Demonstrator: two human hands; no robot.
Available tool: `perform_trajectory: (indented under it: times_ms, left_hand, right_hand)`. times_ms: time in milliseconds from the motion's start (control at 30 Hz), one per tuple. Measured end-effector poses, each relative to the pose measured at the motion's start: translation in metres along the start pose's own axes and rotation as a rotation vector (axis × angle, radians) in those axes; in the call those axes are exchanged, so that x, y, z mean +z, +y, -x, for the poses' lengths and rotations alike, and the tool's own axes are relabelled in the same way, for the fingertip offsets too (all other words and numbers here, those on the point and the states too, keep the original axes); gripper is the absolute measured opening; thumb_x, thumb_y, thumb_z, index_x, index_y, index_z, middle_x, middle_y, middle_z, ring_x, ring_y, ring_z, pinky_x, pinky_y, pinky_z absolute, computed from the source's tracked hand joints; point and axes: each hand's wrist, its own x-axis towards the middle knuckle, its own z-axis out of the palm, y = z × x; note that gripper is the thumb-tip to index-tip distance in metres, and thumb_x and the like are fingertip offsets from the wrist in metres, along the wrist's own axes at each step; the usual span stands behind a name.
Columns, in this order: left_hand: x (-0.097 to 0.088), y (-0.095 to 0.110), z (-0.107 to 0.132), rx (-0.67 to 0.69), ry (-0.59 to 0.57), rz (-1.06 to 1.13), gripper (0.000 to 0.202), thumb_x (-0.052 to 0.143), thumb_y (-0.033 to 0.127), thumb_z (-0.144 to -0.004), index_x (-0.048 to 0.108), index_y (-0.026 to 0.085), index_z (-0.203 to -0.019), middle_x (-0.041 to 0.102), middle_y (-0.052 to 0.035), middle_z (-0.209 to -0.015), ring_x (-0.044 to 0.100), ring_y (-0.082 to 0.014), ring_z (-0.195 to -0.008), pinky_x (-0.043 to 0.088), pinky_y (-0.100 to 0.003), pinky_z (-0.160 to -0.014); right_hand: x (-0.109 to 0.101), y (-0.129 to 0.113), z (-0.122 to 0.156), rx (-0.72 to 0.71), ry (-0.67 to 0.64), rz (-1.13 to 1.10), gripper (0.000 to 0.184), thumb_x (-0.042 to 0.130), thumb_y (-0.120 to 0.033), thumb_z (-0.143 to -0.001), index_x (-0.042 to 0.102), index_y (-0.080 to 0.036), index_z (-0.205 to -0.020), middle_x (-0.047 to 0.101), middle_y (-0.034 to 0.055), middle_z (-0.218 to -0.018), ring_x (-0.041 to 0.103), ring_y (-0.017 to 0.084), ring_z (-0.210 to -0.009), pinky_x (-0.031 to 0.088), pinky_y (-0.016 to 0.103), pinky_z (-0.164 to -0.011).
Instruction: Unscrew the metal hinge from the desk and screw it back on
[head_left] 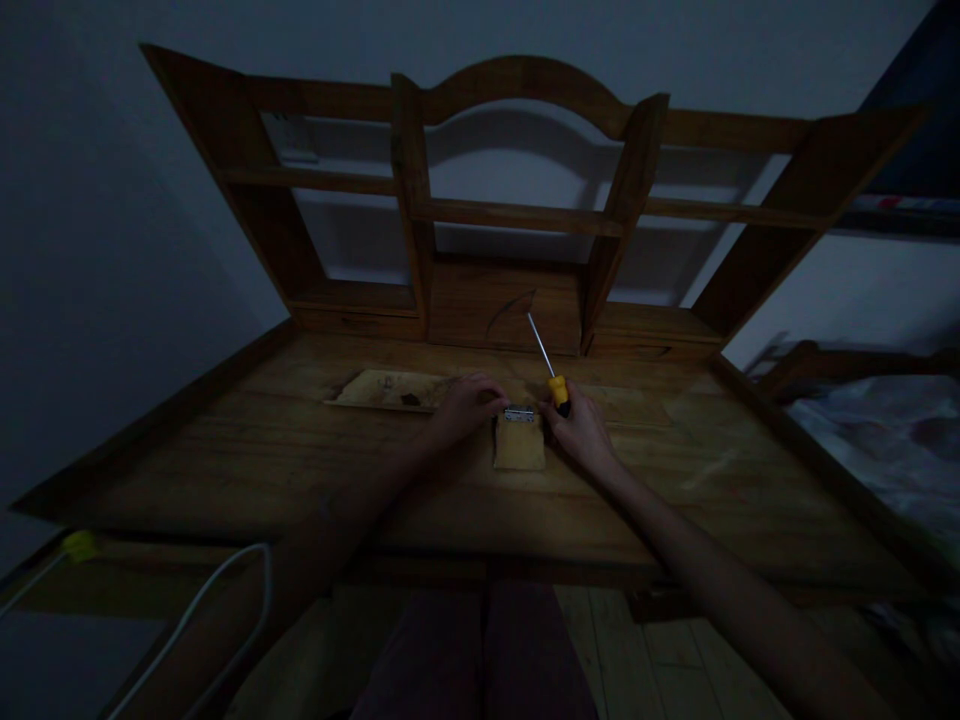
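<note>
A small metal hinge [519,413] lies along the far edge of a small square wooden piece [519,446] on the desk. My left hand [471,402] is at the hinge's left end, its fingers curled and the fingertips against it. In my right hand [583,432] is a screwdriver [558,390] with a yellow and black handle; its shaft points up and away, clear of the hinge. The right fingertips are close to the hinge's right end. Behind the hands lies a long, thin wooden board [386,388] with dark stains, partly hidden by them.
The wooden desk [300,470] carries a shelf unit [510,215] along its back, against the wall. A white cable [264,575] loops by my left forearm, near a yellow object [79,546] at the left edge. Patterned bedding [877,430] is at the right. The room is dim.
</note>
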Motion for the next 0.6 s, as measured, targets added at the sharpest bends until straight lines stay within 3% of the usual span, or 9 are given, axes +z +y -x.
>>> perform_trajectory:
  times_ms: [367,600]
  left_hand:
    - [-0.001,0.004,-0.001,-0.026,0.000,-0.107,0.014,0.073,0.030,-0.087,0.064,0.021,-0.082,0.069,-0.0029,-0.094,0.063,-0.0219,-0.097,0.048,-0.037,-0.090]
    - [-0.001,0.007,-0.002,-0.031,0.023,-0.123,0.017,0.071,0.028,-0.087,0.058,0.021,-0.079,0.068,-0.0023,-0.090,0.062,-0.0216,-0.093,0.047,-0.036,-0.088]
  right_hand:
    - [0.000,-0.006,0.000,-0.026,0.037,-0.054,0.030,0.061,-0.049,-0.090,0.056,-0.022,-0.101,0.067,0.0068,-0.086,0.059,0.023,-0.074,0.038,0.032,-0.065]
    - [-0.003,-0.011,0.003,-0.073,0.043,-0.029,0.028,0.060,-0.048,-0.092,0.055,-0.023,-0.104,0.067,0.0061,-0.083,0.060,0.023,-0.072,0.038,0.031,-0.064]
